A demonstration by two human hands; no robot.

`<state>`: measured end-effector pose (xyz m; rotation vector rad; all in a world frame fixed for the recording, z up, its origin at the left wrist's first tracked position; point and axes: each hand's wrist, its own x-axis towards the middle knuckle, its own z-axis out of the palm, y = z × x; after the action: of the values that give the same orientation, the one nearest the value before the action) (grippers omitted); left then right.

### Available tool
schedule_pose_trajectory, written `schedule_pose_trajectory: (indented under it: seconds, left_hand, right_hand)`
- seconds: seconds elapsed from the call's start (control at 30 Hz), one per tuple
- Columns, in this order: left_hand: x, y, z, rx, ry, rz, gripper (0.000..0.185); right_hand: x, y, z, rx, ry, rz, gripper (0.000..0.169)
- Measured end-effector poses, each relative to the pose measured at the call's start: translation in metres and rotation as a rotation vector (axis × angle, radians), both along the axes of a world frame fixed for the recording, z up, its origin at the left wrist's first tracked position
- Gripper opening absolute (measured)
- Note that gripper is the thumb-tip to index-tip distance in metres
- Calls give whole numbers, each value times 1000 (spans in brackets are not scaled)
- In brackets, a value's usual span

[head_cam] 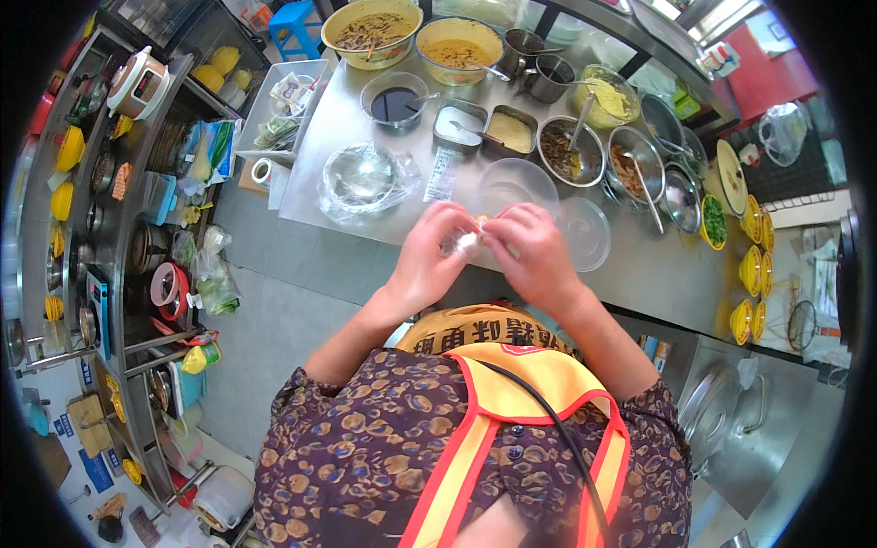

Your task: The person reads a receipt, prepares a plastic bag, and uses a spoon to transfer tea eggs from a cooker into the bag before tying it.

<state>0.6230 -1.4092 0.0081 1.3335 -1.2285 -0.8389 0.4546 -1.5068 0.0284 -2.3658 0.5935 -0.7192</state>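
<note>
My left hand (435, 250) and my right hand (531, 250) meet over the front edge of the steel counter (384, 229). The fingertips of both pinch a small piece of clear plastic, perhaps a little bag (467, 242); a bit of yellow-brown shows at its top, too small to make out. Just beyond my fingers stands a translucent round plastic container (517, 183). Beside my right hand lies its likely lid, a clear plastic disc (586, 234). A printed paper slip (440, 175) rests past my left hand, near a metal bowl wrapped in a clear plastic bag (363, 177).
Along the back are enamel basins of broth (373, 33), a bowl of dark liquid (396, 104), seasoning tins (460, 125) and bowls with spoons (571, 151). Chopped greens (714, 220) and stacked yellow bowls (750, 270) stand right. A bin holding banknotes (277, 130) and shelving (130, 226) are left.
</note>
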Motion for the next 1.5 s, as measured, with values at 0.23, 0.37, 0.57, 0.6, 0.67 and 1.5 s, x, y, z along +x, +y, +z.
schedule_pose_trajectory:
  seconds: [0.23,0.37,0.57,0.6,0.67,1.5]
  left_hand:
    - [6,-2,-32,197,1061,20,27]
    - [-7,-7,-38,165,1170,142,24]
    - [-24,-10,-48,123,1164,177,22]
    - [-21,-12,-48,137,1119,174,23]
    - [-22,-9,-47,196,1051,219,23]
    - [-15,-12,-53,73,597,231,23]
  right_hand:
    - [25,15,13,-401,-29,-65,23]
    - [26,21,4,-354,12,-36,35]
    - [36,10,-26,-295,79,-127,30]
    - [36,5,-25,-267,80,-127,28]
    - [35,5,-27,-208,42,-138,22]
    - [35,-10,-35,280,21,-209,22]
